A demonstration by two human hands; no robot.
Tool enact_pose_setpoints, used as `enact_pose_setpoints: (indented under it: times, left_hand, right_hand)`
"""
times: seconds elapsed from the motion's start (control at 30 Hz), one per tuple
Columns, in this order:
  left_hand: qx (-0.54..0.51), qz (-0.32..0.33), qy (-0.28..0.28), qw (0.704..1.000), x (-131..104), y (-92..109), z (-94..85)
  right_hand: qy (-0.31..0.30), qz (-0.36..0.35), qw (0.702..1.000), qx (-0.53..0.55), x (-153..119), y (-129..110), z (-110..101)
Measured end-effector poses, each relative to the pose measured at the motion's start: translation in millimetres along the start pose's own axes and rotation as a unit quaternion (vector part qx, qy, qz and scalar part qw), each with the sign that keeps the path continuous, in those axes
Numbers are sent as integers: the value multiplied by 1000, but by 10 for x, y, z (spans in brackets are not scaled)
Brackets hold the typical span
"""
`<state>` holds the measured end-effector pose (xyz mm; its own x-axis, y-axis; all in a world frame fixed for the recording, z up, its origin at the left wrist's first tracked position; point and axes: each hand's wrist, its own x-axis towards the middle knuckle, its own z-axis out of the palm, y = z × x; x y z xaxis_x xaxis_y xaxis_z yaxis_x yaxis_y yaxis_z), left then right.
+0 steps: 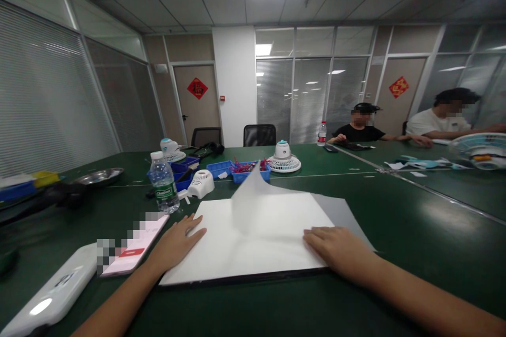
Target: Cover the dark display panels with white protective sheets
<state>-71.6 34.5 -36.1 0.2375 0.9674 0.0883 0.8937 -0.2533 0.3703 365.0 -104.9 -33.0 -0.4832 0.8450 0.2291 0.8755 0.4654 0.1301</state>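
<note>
A large white paper pad (pixel 276 255) lies spread on the green table in front of me. Near its far middle, one sheet (pixel 247 202) curls upward. A grey sheet or cover (pixel 343 213) shows from beneath at the right, and a dark edge runs along the near side. On the pad's left edge rests my left hand (pixel 177 242), thumb and fingers apart, holding nothing. My right hand (pixel 336 250) lies flat across the pad's right part, fingers stretched out side by side, with nothing visible in it.
Left of the pad are a phone (pixel 146 239), a white device (pixel 59 284) and a water bottle (pixel 163 184). Beyond stand blue bins (pixel 251 175), a white housing (pixel 201 184) and a small fan (pixel 282 158). Two people (pixel 361 129) sit at the far right.
</note>
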Motion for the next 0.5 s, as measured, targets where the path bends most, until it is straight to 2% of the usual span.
enact_pose_setpoints:
  times: [0.1,0.23,0.4,0.5]
  left_hand:
    - [-16,8,7,1000,-5,-32,-3]
    - [-29,-6,12,999,-12,-69,-54]
    - [-132,-11,11,991,9,-84,-124]
    - [-104,-2,4,995,11,-104,-175]
  right_hand:
    - [13,-39,998,43,14,-218,-38]
    - [2,-47,995,90,15,-370,-166]
    - [-36,-69,984,162,1,-360,-272]
    - [-48,-70,976,203,0,-308,-294]
